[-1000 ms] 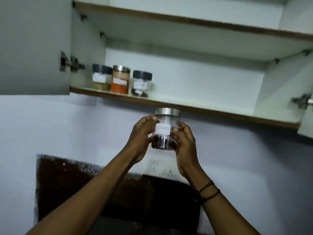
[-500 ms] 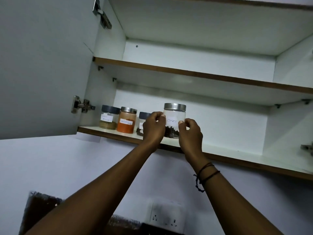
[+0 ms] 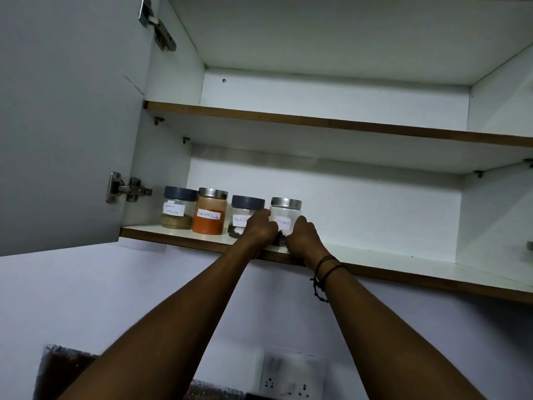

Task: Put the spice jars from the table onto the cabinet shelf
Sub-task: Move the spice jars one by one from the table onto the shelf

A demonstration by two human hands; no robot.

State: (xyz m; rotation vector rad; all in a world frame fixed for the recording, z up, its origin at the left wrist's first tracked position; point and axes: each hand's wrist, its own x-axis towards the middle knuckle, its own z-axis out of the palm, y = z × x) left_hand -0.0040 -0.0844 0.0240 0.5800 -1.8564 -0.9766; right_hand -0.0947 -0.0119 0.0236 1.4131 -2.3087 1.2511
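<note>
Two forearms rise from the bottom of the frame to the lower shelf [image 3: 403, 262] at centre. The left hand [image 3: 258, 230] and right hand [image 3: 302, 235] close on either side of the cloves jar [image 3: 285, 219], fingers curled round its lower half, so both have hold of it. The jar stands upright at the front of the shelf; whether its base rests fully on the board I cannot tell, as the hands hide it.

Further back, to the left along the same shelf, three jars already stand in a row: the pepper jar [image 3: 245, 215] just beside the cloves jar, then the orange jar [image 3: 210, 212], then the masala jar [image 3: 177, 207] nearest the cabinet's left wall. The left hand covers part of the pepper jar.

So the task looks well along: three jars are placed and a fourth is about set down, with only the release left for it. The table is out of view, so whether more jars wait there cannot be told.
</note>
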